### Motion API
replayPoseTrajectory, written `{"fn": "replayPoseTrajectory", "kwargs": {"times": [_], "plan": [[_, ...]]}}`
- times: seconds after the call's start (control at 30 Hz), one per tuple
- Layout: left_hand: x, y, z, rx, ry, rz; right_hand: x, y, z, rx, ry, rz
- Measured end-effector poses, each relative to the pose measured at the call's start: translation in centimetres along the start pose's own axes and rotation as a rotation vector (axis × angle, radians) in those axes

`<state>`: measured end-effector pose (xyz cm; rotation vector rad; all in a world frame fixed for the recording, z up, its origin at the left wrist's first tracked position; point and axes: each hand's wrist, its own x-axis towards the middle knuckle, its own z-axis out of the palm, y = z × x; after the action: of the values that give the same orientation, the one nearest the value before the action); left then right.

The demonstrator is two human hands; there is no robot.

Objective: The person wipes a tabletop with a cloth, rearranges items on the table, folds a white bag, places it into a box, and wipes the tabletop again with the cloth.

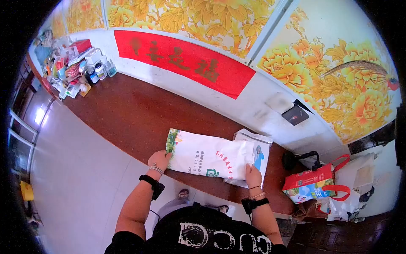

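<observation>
A flat white bag [203, 154] with red and green print and a leafy green end lies across the front of the brown tabletop. My left hand [160, 161] is closed on its left end, by the green picture. At the opposite end, my right hand [253, 175] pinches the near right corner. Partly under that right end is a grey-white plastic packet [262, 156] with a blue figure on it; the white bag covers much of it. The fingers beneath the bag are hidden.
Right of the bag stand a black lamp-like object [302, 160] and a red, blue and green shopping bag [311, 184] with red handles. Bottles and boxes [80, 70] crowd the table's far left end. A wall with a red banner [182, 61] runs along the back.
</observation>
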<state>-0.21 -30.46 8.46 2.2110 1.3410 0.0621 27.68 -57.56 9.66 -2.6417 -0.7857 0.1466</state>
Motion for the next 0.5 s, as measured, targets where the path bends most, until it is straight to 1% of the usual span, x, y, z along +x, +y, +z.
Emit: {"fn": "replayPoseTrajectory", "kwargs": {"times": [0.07,0.13,0.17,0.23,0.27,0.33,0.4,0.43,0.47,0.5], "plan": [[-0.2,0.9,-0.4,0.018,-0.011,-0.030,0.1,0.3,0.4,-0.032,0.001,-0.006],[-0.8,2.2,-1.5,0.067,-0.099,-0.174,-0.2,0.8,0.9,0.003,0.013,0.017],[-1.0,2.4,-1.4,0.061,-0.097,-0.176,-0.3,0.9,0.9,-0.001,0.014,0.012],[-1.4,2.9,-1.2,0.164,0.244,0.074,-0.5,0.9,0.9,0.041,0.019,0.018],[-1.5,3.7,-0.9,0.162,0.245,0.075,-0.4,0.8,0.9,0.040,0.020,0.016],[-1.8,6.3,0.3,0.388,0.424,0.457,-0.4,0.9,0.6,0.029,-0.005,0.004],[-2.6,9.9,1.9,0.278,0.213,0.599,-0.5,0.9,0.6,0.047,-0.002,-0.004],[-3.0,11.1,2.7,0.274,0.215,0.605,-0.4,0.9,0.6,0.066,-0.002,-0.017],[-3.2,12.1,3.7,0.230,0.204,0.649,-0.2,1.0,0.7,0.029,-0.075,0.029],[-3.2,12.7,4.8,0.185,0.188,0.692,-0.1,1.2,1.0,0.022,-0.069,0.032]]}}
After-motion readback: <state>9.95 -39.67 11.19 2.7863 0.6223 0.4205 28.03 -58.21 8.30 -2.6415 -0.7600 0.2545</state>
